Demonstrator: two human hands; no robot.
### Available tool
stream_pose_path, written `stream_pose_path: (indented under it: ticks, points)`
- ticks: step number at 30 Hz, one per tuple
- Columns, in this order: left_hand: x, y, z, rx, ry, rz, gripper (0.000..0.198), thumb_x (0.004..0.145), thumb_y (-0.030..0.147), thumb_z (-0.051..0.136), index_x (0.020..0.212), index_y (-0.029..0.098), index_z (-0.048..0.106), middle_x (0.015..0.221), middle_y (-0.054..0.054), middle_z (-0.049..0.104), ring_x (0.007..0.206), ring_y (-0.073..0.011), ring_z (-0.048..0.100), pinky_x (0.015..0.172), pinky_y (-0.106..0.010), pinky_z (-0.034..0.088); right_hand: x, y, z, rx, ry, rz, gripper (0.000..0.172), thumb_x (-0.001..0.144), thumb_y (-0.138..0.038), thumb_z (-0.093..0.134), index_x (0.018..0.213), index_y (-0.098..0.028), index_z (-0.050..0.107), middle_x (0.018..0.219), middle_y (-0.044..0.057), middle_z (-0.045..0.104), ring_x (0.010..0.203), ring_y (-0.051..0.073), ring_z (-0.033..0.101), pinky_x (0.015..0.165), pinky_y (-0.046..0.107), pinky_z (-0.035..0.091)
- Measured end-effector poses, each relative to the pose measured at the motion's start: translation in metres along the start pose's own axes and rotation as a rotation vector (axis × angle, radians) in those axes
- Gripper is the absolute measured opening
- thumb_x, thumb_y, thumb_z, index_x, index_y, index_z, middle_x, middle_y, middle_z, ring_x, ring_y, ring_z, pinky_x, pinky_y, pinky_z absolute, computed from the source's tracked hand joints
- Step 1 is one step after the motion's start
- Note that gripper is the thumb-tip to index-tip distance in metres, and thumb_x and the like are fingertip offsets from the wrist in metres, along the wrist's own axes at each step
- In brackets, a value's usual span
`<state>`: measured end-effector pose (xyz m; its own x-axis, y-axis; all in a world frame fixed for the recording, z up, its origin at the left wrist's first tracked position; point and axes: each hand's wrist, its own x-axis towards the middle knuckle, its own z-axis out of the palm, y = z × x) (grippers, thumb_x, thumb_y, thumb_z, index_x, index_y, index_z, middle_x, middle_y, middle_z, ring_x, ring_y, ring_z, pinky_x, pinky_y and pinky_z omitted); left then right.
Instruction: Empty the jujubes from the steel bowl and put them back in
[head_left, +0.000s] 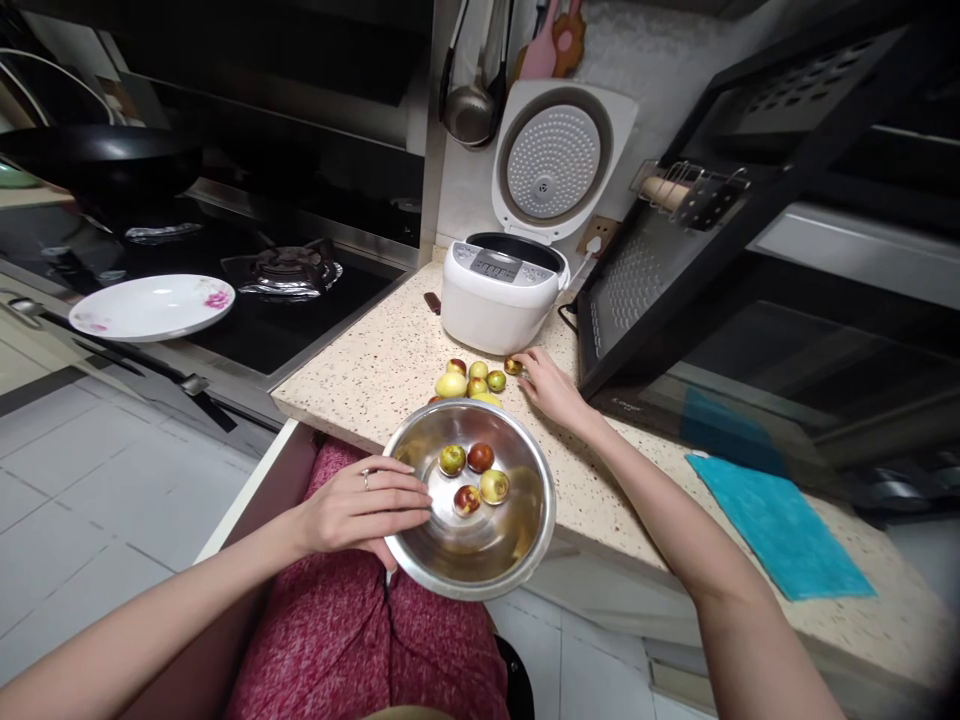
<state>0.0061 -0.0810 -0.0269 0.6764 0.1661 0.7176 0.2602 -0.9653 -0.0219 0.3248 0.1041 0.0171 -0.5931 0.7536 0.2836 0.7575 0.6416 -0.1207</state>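
My left hand (356, 508) grips the left rim of a steel bowl (480, 578), fingers over the inside and thumb beneath. The bowl is held over my lap at the counter's front edge, slightly tilted. Inside it lie several green and reddish-brown jujubes (481, 457). On the counter behind the bowl is a small heap of more jujubes (477, 386), partly hidden by the rim. My right hand (553, 390) is closed at the heap's right side, fingertips on a brownish jujube (513, 366).
A white rice cooker (491, 308) with its lid raised stands behind the jujubes. To the right are a black oven (720, 330) and a turquoise cloth (784, 530). On the left, a flowered plate (150, 308) and a black wok (105, 160) sit on the gas stove (255, 325).
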Motion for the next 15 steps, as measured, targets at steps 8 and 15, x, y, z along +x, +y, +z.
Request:
stream_pose_path:
  ticks: [8,15]
  points:
    - [0.0008,0.0002,-0.0011,-0.014,0.003,-0.004,0.037,0.098,0.039,0.061,0.121,0.011,0.067,0.112,-0.011,0.077,0.111,-0.0191,0.073,0.105,-0.037,0.058,0.0002,0.0027,0.0018,0.118,0.061,-0.012,0.02,0.089,-0.011,0.05,0.106,-0.02,0.057,0.109,0.011,0.067,0.103,0.028,0.061,0.089,0.04,0.048]
    - [0.0023,0.0003,-0.0024,-0.006,-0.002,0.002,0.033,0.099,0.035,0.061,0.121,0.011,0.066,0.114,-0.011,0.077,0.114,-0.0191,0.072,0.104,-0.037,0.059,0.0009,0.0046,0.0055,0.205,0.057,0.013,0.022,0.086,-0.017,0.06,0.107,-0.021,0.055,0.105,0.009,0.069,0.094,0.026,0.065,0.081,0.036,0.049]
